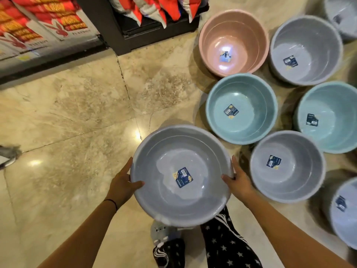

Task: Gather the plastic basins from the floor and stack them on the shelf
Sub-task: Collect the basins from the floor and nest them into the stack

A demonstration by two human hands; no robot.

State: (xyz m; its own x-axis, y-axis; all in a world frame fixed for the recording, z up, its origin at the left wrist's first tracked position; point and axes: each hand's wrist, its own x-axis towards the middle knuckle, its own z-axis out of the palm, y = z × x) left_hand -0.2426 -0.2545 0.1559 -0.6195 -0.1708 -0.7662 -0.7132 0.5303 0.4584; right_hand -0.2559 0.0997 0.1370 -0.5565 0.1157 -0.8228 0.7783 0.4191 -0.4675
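I hold a grey plastic basin (181, 151) with a blue label inside, lifted above my legs. My left hand (122, 182) grips its left rim, thumb hooked over the edge. My right hand (238, 180) grips the right rim the same way. On the floor to the right stand more basins: a pink basin (233, 26), a teal basin (241, 89), a grey basin (307, 31), a second teal basin (328, 101) and a grey basin (286, 147) close to my right hand. Two more grey ones are cut off at the right edge.
A dark shelf unit (108, 26) holding red and white packages stands at the top. A lower display with red boxes (29, 20) runs along the top left. The marble floor (77, 105) stretches left. A grey shoe tip (9, 153) shows at the left edge.
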